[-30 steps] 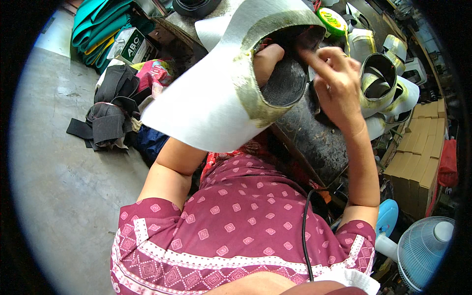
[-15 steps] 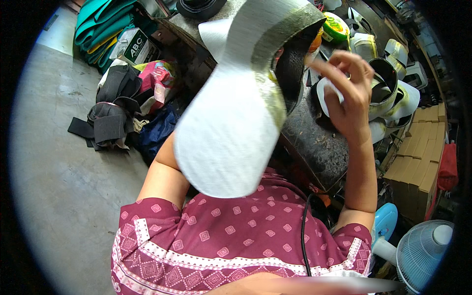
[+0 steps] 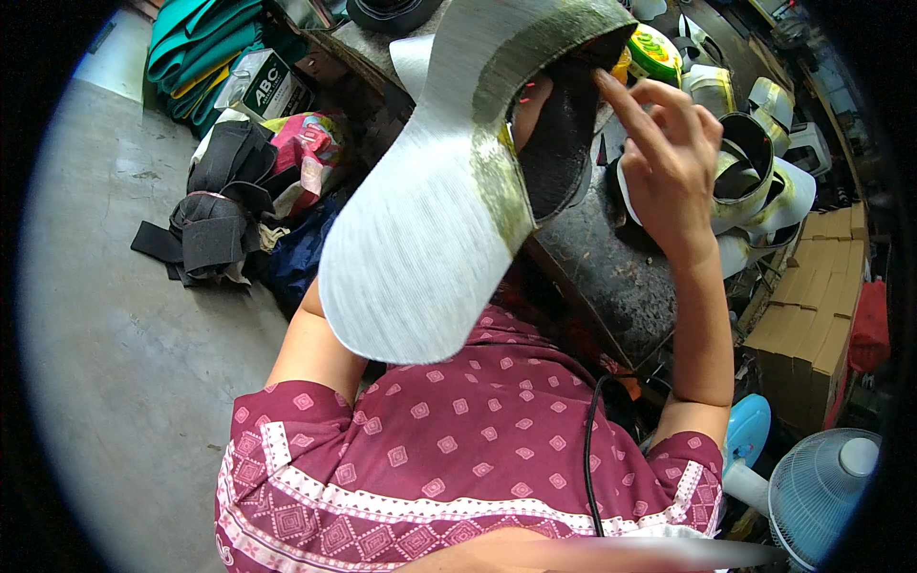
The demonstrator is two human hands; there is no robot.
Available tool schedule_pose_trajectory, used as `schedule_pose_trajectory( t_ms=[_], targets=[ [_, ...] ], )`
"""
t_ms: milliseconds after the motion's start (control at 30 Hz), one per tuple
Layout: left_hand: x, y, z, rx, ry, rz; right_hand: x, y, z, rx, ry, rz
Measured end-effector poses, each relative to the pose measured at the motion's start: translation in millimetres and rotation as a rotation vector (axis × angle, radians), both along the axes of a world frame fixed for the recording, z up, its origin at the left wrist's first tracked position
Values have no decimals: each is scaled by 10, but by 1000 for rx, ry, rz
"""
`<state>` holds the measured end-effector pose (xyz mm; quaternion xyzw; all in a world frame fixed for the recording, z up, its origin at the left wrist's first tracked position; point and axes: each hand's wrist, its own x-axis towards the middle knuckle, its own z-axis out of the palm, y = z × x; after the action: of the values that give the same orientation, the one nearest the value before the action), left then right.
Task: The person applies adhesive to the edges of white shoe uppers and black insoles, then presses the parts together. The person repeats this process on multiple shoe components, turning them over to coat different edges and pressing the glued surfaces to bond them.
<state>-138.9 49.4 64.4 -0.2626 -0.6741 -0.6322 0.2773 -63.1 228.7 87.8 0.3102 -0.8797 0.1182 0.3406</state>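
Observation:
A large grey-white curved piece (image 3: 411, 248) hangs raised in front of my chest. It has a broad rounded flap, a black inner side (image 3: 559, 143) and yellowish, glue-like staining along its edge. My left forearm passes behind it, and only a bit of my left hand (image 3: 531, 113) shows through the opening. That hand supports the piece, its fingers mostly hidden. At the opening's right rim is my right hand (image 3: 673, 158). Its index finger reaches to the black inner side, while the other fingers are loosely bent and apart, gripping nothing.
Below the piece lies a dark, stained worktop (image 3: 616, 286). Several similar white pieces (image 3: 764, 181) crowd its right side, near a green-and-yellow tub (image 3: 654, 53). Cardboard boxes (image 3: 807, 306) and a fan (image 3: 826, 497) stand at right. Black strips (image 3: 215, 210) and green folded sheets (image 3: 196, 48) lie left.
The white piece has shifted slightly left and tilted, showing more of its black inner side. My right hand has moved up a little, its index fingertip now at the opening.

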Motion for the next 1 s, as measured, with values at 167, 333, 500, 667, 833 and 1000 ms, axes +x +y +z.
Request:
schedule_pose_trajectory(
  t_ms=[167, 333, 500, 667, 833, 1000],
  targets=[
    [34, -208, 95, -115, 256, 188, -14, -40, -178, 47, -88, 231],
    [215, -543, 379, -588, 377, 12, -125, 327, 203, -781, -434, 60],
    [391, -424, 465, -747, 402, 67, 75, 227, 479, -461, -117, 253],
    [379, -415, 437, -472, 374, -121, 122, 3, 448, -180, -95, -12],
    [522, -434, 147, -561, 294, 231, 27, 113, 499, -389, -20, -29],
    [878, -535, -43, -327, -159, 206, -6, 201, 479, -653, -227, 139]
  ],
)
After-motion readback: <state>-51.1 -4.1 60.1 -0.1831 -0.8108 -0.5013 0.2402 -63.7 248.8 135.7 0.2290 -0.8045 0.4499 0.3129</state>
